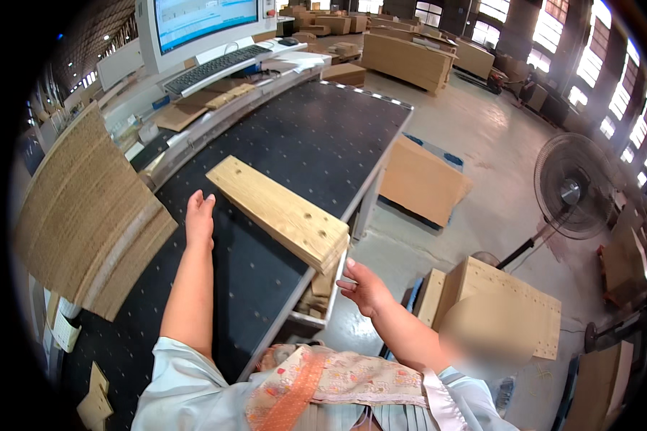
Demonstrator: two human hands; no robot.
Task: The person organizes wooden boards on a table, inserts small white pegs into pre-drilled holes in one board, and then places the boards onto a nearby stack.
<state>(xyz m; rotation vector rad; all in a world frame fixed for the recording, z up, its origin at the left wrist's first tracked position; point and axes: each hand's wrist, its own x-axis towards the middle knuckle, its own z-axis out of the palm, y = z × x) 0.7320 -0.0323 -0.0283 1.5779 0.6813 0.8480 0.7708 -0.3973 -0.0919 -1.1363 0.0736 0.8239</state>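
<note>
A short stack of narrow wooden boards with drilled holes in the top face lies slantwise on the black table. Its right end reaches the table's near right edge. To the left of the stack, my left hand is open and apart from it, fingers stretched forward. Beside the right end, just past the table edge, my right hand is open with its fingers loosely bent and nothing in them. A small gap shows between this hand and the boards.
Large panels stand stacked at the left. A monitor and keyboard sit beyond the table. Below its edge is a drawer holding wood pieces. Drilled panels and a standing fan are at the right.
</note>
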